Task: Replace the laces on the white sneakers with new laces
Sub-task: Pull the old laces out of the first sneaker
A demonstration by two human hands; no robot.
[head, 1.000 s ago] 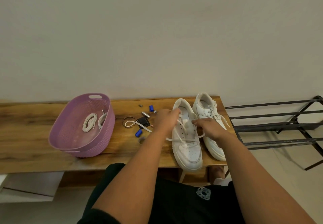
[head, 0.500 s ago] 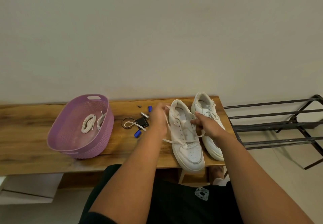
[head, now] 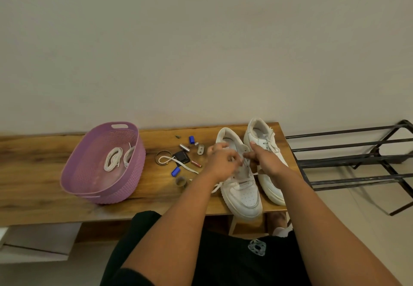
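near sneaker (head: 242, 193) on worktop (head: 156, 192) beside far sneaker (head: 267, 151) | left hand (head: 220, 160) blurred, grip unclear | right hand (head: 264, 159) pinches lace (head: 252, 175) | new laces (head: 112, 158) in basket (head: 111, 193)

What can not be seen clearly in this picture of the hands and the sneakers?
All in the head view:
- Left hand: motion blur hides its fingers and what they pinch.
- Near sneaker: both hands cover its upper eyelets, so how far the lace is removed is unclear.
- Right hand: its fingertips are hidden under the hand.
- Small parts on the bench: too small to identify.
- Shoe rack: cut off by the right edge.
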